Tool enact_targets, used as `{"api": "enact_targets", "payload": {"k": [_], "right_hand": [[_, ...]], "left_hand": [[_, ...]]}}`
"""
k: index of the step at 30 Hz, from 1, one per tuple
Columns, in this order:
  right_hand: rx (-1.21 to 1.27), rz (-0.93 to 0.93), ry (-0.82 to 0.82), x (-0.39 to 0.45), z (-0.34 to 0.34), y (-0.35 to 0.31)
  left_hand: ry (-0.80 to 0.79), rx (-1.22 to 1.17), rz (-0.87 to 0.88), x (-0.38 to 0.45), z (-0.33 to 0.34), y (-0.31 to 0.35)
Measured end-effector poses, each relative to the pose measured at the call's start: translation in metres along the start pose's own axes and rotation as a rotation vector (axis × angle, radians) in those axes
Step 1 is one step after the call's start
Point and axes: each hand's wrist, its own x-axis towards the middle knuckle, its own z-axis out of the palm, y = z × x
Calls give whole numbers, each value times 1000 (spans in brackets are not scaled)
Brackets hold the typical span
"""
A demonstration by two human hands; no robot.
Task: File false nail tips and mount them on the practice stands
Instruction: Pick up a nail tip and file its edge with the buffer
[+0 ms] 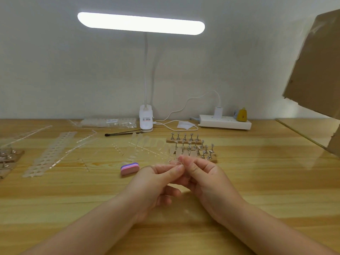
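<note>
My left hand [158, 183] and my right hand [204, 179] meet above the middle of the table, and both pinch a clear strip of false nail tips [147, 148] that reaches away to the upper left. Fingertips of both hands close on the strip's near end around a single tip [177, 161]. A pink and purple buffer block [129, 168] lies on the table just left of my left hand. Behind my hands stand metal practice stands on wooden bases [193, 147], several in rows. More stands [8, 157] sit at the far left edge.
Empty clear strips and a white tip sheet [49, 153] lie at left. A bag of nail tips [110, 122], a clip lamp [146, 118], a thin black brush [119, 134] and a white power strip [225, 122] line the back. A cardboard box [316, 70] looms at right.
</note>
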Motion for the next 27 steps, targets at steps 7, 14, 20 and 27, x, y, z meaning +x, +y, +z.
{"api": "enact_targets", "payload": {"k": [7,14,20,27], "right_hand": [[-31,-24,125,1,-4,0],[-46,0,143,2,-7,0],[-59,5,140,3,-9,2],[-68,-2,99,1,-7,6]], "left_hand": [[283,23,55,5,-1,-1],[215,-160,217,10,-20,6],[273,-13,330,10,-24,5],[471,350,512,10,-26,1]]}}
